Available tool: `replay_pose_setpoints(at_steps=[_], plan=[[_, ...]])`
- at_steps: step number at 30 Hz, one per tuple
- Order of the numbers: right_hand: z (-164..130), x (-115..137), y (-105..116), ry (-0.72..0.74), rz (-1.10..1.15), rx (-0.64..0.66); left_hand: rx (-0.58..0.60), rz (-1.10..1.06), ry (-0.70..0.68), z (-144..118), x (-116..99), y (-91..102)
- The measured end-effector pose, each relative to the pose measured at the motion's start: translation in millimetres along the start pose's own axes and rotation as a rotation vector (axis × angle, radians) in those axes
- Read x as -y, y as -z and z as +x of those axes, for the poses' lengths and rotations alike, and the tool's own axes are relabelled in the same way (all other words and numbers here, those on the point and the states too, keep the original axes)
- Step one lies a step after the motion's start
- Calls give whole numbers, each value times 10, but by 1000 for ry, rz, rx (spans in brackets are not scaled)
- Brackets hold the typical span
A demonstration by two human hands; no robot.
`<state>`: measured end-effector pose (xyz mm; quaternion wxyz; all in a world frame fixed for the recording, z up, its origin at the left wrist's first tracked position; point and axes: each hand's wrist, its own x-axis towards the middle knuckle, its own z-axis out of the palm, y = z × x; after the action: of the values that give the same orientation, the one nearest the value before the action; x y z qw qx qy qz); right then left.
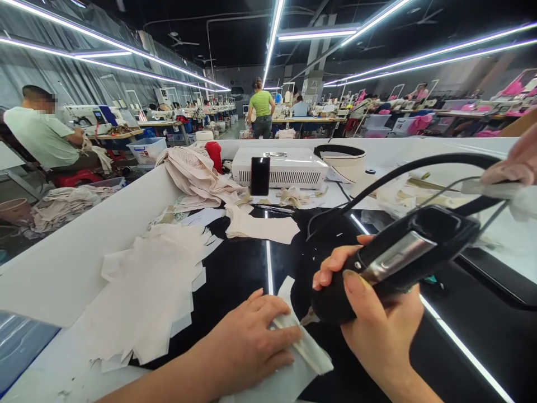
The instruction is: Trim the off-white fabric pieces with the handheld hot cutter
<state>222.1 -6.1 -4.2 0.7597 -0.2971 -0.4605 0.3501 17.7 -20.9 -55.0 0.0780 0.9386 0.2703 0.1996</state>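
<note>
My right hand (380,313) wraps around a black corded hand tool (398,263) with a silver lever strip along its side. Its rounded front end points down and left, just above the table. Palm down on the table, my left hand (255,336) grips a folded piece of pale fabric (312,352) under its curled fingers. One strip of that fabric sticks up beyond the fingertips. A thick black cable (403,165) loops away from the tool. At the upper right, another person's hand (518,159) holds a pale, thin piece close to the cable.
Left of the glossy black tabletop (229,280) lies a stack of pale fabric pieces (142,291). Behind are more cut pieces (264,226), a phone (260,176), a white vented box (285,168) and a white tub (344,162). A low white wall (84,263) borders the table.
</note>
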Motion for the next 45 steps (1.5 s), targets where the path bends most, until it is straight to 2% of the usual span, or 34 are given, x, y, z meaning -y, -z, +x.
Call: replay_pose_setpoints(at_steps=[10, 15, 19, 24, 30, 35, 40, 45], plan=[[57, -52, -48, 17, 1, -21, -59, -5, -7, -3, -8, -47], [43, -44, -50, 7, -26, 10, -100, 44, -13, -17, -112, -92], [24, -6, -24, 21, -23, 6, -60, 74, -13, 16, -158, -53], [4, -7, 9, 24, -1, 36, -36, 37, -77, 167, 44, 42], [-16, -3, -5, 23, 8, 34, 79, -89, -101, 241, 325, 88], [-23, 16, 19, 32, 6, 27, -5, -91, -119, 108, 346, 144], [-7, 10, 63, 28, -7, 84, -5, -12, -126, 32, 334, 110], [24, 51, -12, 38, -5, 20, -44, 11, -140, 24, 329, 50]])
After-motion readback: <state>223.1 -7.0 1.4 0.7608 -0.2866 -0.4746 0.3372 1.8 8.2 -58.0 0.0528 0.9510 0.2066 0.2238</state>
